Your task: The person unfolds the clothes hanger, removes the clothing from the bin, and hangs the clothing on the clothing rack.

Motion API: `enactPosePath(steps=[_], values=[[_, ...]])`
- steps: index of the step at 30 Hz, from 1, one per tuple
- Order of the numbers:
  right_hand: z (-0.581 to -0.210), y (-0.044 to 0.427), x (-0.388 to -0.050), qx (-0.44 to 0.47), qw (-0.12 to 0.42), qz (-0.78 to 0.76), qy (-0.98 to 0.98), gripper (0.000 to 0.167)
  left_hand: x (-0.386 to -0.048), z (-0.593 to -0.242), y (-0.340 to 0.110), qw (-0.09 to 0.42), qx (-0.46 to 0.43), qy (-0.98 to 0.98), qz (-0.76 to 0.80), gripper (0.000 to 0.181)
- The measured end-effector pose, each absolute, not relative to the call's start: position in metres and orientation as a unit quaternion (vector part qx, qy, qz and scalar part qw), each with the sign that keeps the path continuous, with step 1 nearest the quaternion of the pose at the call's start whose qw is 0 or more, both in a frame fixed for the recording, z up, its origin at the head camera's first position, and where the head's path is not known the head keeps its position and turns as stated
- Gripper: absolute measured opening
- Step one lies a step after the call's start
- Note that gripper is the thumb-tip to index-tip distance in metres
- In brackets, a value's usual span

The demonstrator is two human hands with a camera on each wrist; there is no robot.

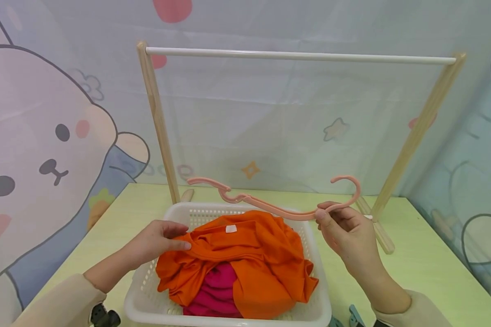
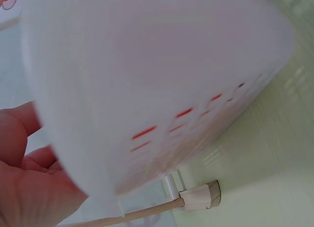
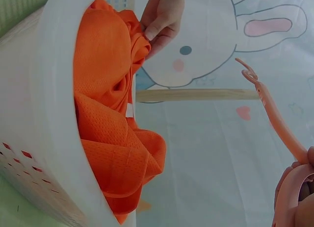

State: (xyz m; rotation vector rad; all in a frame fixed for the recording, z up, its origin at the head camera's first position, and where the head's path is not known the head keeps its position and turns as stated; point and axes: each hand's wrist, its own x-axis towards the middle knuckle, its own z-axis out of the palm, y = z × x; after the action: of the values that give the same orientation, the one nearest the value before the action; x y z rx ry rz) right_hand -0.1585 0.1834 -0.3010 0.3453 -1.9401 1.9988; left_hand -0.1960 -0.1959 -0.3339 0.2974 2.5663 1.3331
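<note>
My right hand (image 1: 353, 240) pinches a pink plastic clothes hanger (image 1: 282, 210) near the base of its hook, holding it above the basket's right side. The hanger's far arm points left. A crumpled orange shirt (image 1: 270, 290) with a white label at its neckline lies in a white basket (image 1: 229, 322). At the shirt's left edge, my left hand (image 1: 159, 243) pinches the fabric between thumb and fingers; the right wrist view also shows this hand (image 3: 162, 18). The left wrist view holds mostly the basket's outer wall (image 2: 147, 55), which hides the fingertips.
Under the orange shirt shows a magenta cloth (image 1: 217, 290). Behind the basket stands a rack with a white rail (image 1: 303, 55) and wooden posts (image 1: 417, 136) on the pale table (image 1: 413, 245). Teal objects (image 1: 355, 316) sit partly visible at the front edge, right of the basket.
</note>
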Motion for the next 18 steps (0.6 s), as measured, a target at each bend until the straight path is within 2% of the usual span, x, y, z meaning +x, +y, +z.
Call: enactPosePath(steps=[10,18], values=[[-0.3021,0.1838,-0.1589,0.119,0.165,0.706,-0.679,0.018,-0.1970,-0.3367,-0.1959,0.137,0.078,0.880,0.448,0.057],[-0.3015,0.1833,-0.1588,0.116,0.169,0.702,-0.682,0.020,-0.1973,-0.3356,-0.1977,0.147,0.100,0.870,0.460,0.039]])
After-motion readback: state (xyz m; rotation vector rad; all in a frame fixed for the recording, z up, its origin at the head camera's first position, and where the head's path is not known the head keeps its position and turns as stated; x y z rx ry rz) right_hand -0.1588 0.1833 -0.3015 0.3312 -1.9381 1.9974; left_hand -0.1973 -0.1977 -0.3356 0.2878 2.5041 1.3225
